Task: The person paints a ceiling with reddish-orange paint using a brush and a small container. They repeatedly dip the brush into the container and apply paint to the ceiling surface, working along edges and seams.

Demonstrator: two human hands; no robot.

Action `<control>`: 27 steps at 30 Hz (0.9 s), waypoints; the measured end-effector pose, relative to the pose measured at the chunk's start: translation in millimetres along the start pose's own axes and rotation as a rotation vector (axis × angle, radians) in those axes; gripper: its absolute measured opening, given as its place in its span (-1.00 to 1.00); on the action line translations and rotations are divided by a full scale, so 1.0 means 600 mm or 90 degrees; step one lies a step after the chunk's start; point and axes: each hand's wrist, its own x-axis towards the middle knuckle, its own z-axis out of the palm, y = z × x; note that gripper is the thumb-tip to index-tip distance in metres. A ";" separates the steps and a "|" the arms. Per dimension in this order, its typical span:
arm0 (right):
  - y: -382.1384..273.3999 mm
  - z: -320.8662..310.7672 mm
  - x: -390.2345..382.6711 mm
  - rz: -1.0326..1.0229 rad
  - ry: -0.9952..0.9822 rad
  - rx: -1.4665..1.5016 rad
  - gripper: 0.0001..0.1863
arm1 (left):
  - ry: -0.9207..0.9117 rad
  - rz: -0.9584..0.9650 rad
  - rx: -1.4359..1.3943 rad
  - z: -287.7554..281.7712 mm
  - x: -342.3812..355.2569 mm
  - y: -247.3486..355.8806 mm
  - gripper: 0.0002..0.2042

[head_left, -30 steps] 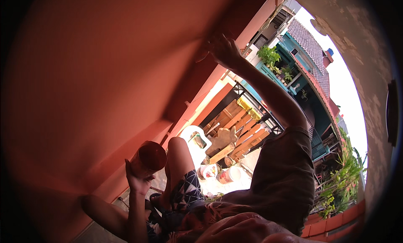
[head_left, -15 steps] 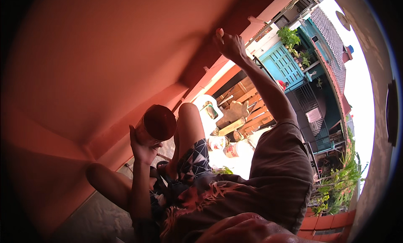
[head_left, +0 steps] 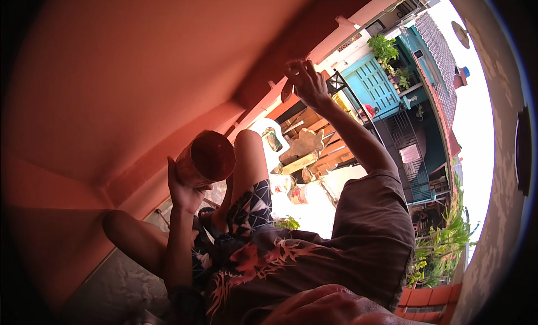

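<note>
My left hand (head_left: 186,195) cups a small round pail (head_left: 188,161) from beneath and the side. Its mouth tilts toward me, and the inside is dark red. Raised high, my right hand (head_left: 311,86) has its fingers bent around what looks like a paintbrush. The brush's rounded handle (head_left: 287,91) hangs below the fingers; its bristle end is blurred and partly hidden near the wall. Close to that hand runs a darker red band (head_left: 280,61) on the orange wall (head_left: 151,72).
My bent knees (head_left: 249,151) are beside the pail. Beyond lie wooden planks (head_left: 330,157), a white chair (head_left: 268,135) and a paint-stained bucket (head_left: 300,195). A black metal railing (head_left: 358,103) stands behind my right arm. Across the way is a turquoise gate (head_left: 370,81); a person in red (head_left: 370,110) is near it.
My right hand has come down a little along the wall and turned, so the brush handle now shows below it. The pail in my left hand has shifted slightly left and up.
</note>
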 end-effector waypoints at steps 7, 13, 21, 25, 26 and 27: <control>0.007 -0.002 0.074 0.201 -0.033 0.206 -0.85 | 0.040 0.006 0.006 -0.016 0.003 0.000 -0.24; 0.063 -0.064 0.145 0.267 0.207 -0.041 -0.80 | 0.048 0.003 -0.025 -0.016 -0.001 -0.001 -0.24; -0.096 0.160 -0.043 0.027 -0.055 0.015 -0.59 | -0.009 0.017 -0.044 -0.046 0.008 0.001 -0.32; -0.155 0.222 -0.077 0.017 -0.065 0.073 -0.63 | 0.009 0.009 -0.061 -0.044 0.004 0.001 -0.32; -0.151 0.214 -0.059 0.040 -0.066 0.120 -0.66 | 0.005 0.001 -0.066 -0.047 0.003 0.002 -0.32; -0.140 0.194 -0.032 0.062 -0.068 0.164 -0.69 | -0.001 -0.009 -0.073 -0.049 0.003 0.001 -0.32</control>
